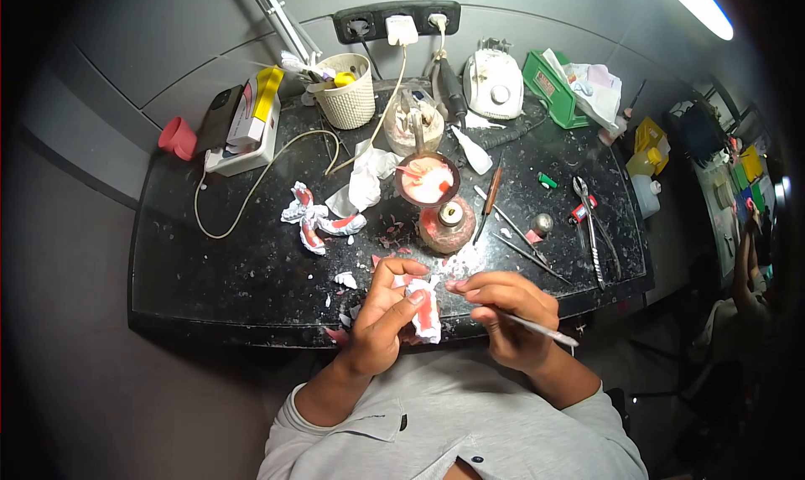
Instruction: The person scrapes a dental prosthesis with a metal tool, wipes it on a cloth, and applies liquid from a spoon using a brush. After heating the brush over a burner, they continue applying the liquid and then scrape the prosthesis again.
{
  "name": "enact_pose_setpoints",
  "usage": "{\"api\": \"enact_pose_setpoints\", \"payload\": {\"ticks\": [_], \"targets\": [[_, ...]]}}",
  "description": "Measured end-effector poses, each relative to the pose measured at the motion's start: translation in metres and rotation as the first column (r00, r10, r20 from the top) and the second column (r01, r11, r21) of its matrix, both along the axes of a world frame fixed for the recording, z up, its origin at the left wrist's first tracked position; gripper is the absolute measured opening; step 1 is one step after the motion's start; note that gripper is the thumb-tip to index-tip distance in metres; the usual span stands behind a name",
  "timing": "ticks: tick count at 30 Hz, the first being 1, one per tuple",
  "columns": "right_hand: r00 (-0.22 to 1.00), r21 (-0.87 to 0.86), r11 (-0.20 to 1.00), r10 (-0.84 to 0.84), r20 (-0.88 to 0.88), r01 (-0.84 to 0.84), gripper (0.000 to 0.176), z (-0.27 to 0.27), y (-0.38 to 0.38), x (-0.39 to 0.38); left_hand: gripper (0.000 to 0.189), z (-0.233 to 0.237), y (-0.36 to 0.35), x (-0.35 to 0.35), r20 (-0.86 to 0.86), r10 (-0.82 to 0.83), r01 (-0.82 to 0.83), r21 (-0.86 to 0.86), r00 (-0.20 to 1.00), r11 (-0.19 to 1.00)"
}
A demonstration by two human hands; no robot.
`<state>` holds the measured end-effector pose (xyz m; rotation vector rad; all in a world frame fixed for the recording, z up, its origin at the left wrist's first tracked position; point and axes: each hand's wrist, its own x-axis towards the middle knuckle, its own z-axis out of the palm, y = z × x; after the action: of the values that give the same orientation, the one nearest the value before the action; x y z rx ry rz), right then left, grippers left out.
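Observation:
My left hand [377, 325] is closed around a white plaster dental cast [426, 316] with a strip of pink wax along it. At the near edge of the table, my right hand [518, 319] grips a slim metal wax carver [549, 333], its flat end pointing down to the right. The fingertips of this hand are close to the right side of the cast. White crumbs [459, 266] and pink wax scraps lie just beyond both hands. More plaster casts with pink wax [312, 220] rest on the table to the left.
Beyond my hands stands a glass spirit burner [446, 235], with a small pan [428, 181] of pink wax above it. Metal tools [530, 254] and pliers [589, 228] lie to the right. A woven basket [345, 98], green box [553, 90] and white device [495, 84] line the back.

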<state>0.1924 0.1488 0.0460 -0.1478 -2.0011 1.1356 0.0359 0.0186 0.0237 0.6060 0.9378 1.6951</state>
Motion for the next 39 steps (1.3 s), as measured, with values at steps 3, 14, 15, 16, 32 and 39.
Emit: {"api": "enact_pose_setpoints", "payload": {"ticks": [3, 14, 15, 16, 32, 39], "targets": [[1.000, 0.069, 0.997, 0.021, 0.004, -0.021, 0.019, 0.003, -0.003, -0.003, 0.041, 0.002, -0.002, -0.004, 0.108, -0.089, 0.084, 0.047, 0.990, 0.995], [0.995, 0.057, 0.993, 0.103, -0.002, -0.103, 0.021, 0.005, -0.003, -0.005, 0.051, 0.005, -0.002, 0.001, 0.259, -0.099, 0.072, 0.114, 0.961, 0.991], [0.994, 0.056, 0.992, 0.114, 0.004, -0.114, 0.022, 0.005, -0.003, -0.005, 0.051, 0.004, -0.003, 0.001, 0.265, -0.097, 0.070, 0.108, 0.959, 0.992], [0.993, 0.051, 0.992, 0.114, 0.008, -0.114, 0.022, 0.005, -0.002, -0.005, 0.052, 0.004, -0.002, 0.000, 0.265, -0.106, 0.080, 0.108, 0.958, 0.991], [0.987, 0.025, 0.987, 0.158, 0.011, -0.158, 0.024, -0.005, 0.001, -0.011, 0.050, 0.004, -0.004, -0.008, 0.292, -0.171, 0.150, 0.092, 0.941, 0.984], [0.989, 0.094, 0.985, 0.147, 0.018, -0.148, 0.009, -0.010, 0.002, -0.013, 0.049, -0.006, -0.001, -0.002, 0.234, -0.048, 0.034, 0.064, 0.971, 0.997]]}}
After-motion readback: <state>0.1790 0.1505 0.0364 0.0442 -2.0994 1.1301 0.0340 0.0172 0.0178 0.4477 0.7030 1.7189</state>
